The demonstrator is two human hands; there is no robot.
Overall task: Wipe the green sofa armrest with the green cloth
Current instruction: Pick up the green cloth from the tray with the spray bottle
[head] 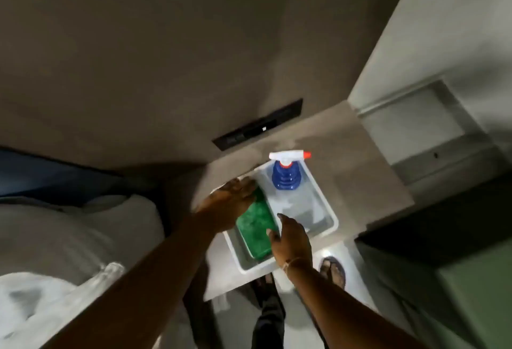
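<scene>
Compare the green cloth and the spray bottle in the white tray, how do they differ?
The green cloth lies flat along the tray's left side; the spray bottle stands upright at its far end. The cloth is soft green fabric; the bottle is blue with a white, red-tipped trigger head. Both hands touch or reach the cloth; nothing touches the bottle. Both sit inside the white tray.

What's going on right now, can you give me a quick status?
Both hands open: left hand flat on green cloth, right hand at its edge. Cloth lies in white tray. Blue spray bottle alongside, not blocking.
</scene>
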